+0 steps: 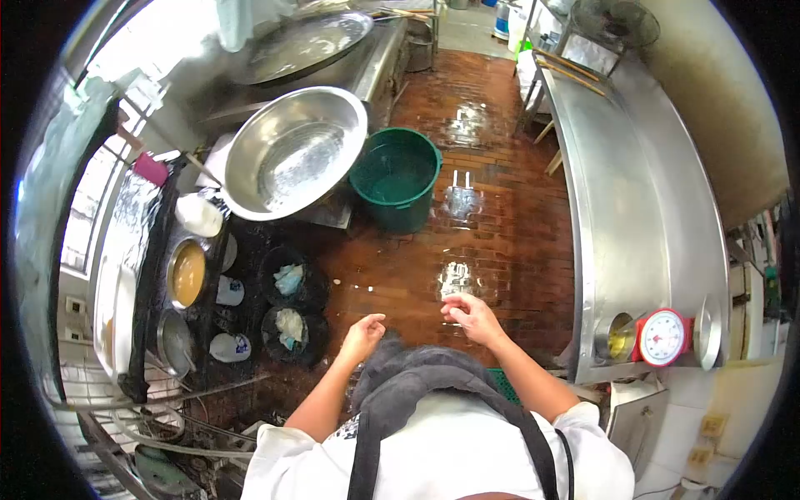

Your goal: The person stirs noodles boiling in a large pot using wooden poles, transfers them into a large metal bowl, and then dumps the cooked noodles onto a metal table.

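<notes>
My left hand is in front of my body, fingers loosely bent, with nothing visible in it. To its right, my right hand is raised with fingers partly curled and apart, also empty. Both are above the wet red-brown tiled floor, touching nothing. Ahead of them stands a green plastic bucket, and left of it a large metal basin is tilted. Nearest my left hand on the floor are two black bins with crumpled bags inside.
On the right runs a long steel counter bearing a red dial scale and a bowl of yellow liquid. A left shelf holds a bowl of brown liquid. A large wok sits at the back left, a fan at the back right.
</notes>
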{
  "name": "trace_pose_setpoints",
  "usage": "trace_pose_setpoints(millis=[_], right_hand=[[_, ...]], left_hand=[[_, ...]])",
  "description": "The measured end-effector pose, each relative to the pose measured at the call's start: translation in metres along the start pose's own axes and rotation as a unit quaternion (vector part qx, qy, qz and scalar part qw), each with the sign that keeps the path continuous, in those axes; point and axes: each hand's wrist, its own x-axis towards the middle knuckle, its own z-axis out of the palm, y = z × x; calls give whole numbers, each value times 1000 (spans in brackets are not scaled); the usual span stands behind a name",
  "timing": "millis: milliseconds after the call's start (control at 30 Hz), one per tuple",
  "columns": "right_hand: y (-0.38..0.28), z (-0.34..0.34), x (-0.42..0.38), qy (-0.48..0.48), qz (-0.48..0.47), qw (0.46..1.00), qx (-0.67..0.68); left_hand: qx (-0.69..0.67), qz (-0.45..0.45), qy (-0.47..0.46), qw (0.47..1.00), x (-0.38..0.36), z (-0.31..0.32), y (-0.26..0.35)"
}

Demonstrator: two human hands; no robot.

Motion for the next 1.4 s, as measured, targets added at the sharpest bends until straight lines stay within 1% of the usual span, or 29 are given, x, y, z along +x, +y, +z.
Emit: trace_pose_setpoints(millis=[100, 133, 233, 267, 300, 333, 367, 400, 433, 467, 500, 533, 567, 633, 667, 700, 733, 767, 833, 900, 967, 1000, 1100, 1133, 1167, 1233, 1300, 1367, 1400], right_hand=[[-22, -33, 50, 11, -37, 999, -7], [-38, -47, 66, 13, -40, 998, -55], [-53, -103, 114, 17, -46, 995, -88], [-52, -128, 129, 38, -35, 992, -114], [-53, -151, 141, 79, -5, 993, -88], [-56, -174, 152, 117, 24, 991, -62], [-59, -198, 156, 151, 4, 988, -33], [-62, -223, 163, 185, -13, 983, 1], [-80, -245, 165, 210, -17, 977, -27], [-82, -268, 171, 242, -37, 970, -13], [-84, -290, 177, 267, -31, 963, -15], [-86, -308, 184, 300, -20, 954, 15], [-87, -325, 194, 331, -11, 943, 43], [-93, -355, 222, 345, 7, 936, 75], [-94, -370, 236, 350, 20, 932, 91], [-96, -385, 252, 335, 20, 938, 86], [-99, -403, 270, 322, 19, 943, 80], [-102, -421, 289, 308, 15, 948, 74], [-113, -464, 334, 273, 7, 961, 45], [-129, -512, 393, 247, -5, 969, 21], [-169, -548, 454, 221, -37, 975, -10], [-192, -561, 483, 189, -55, 980, -30], [-250, -585, 571, 97, -79, 989, -79], [-276, -586, 598, 64, -85, 988, -110], [-298, -585, 625, 30, -94, 985, -140], [-325, -581, 680, -23, -113, 985, -132], [-344, -574, 727, -61, -119, 986, -100], [-359, -565, 773, -98, -100, 982, -122], [-361, -561, 798, -119, -94, 978, -144]], left_hand=[[-21, 0, -28, 999, 64, 3, 38], [-19, 4, -35, 999, 88, 4, 51], [-2, 23, -59, 998, 176, 4, 82], [6, 36, -65, 997, 216, 6, 90], [16, 44, -70, 996, 250, 5, 98], [66, 93, -26, 993, 284, 3, 102], [116, 145, 21, 982, 322, -2, 113], [178, 240, 99, 949, 357, -14, 129], [190, 280, 125, 933, 395, -28, 145], [220, 294, 141, 919, 430, -45, 164], [241, 284, 154, 915, 464, -62, 174], [281, 285, 196, 895, 497, -75, 174], [320, 233, 213, 893, 529, -86, 173], [368, 135, 215, 894, 578, -105, 176], [396, 91, 240, 882, 598, -107, 169], [422, 47, 265, 866, 615, -109, 165], [414, -1, 253, 874, 626, -114, 167], [418, -36, 264, 869, 639, -117, 157], [409, -91, 279, 864, 652, -118, 145], [405, -116, 288, 860, 662, -116, 138], [384, -184, 282, 860, 668, -122, 169], [348, -200, 277, 873, 670, -128, 163], [361, -258, 272, 854, 682, -139, 170], [360, -290, 288, 838, 687, -141, 187], [378, -290, 330, 815, 699, -142, 153], [346, -323, 365, 802, 711, -145, 236], [287, -179, 471, 815, 751, -147, 230], [62, -153, 483, 860, 803, -141, 272], [36, -140, 461, 876, 835, -138, 279]])
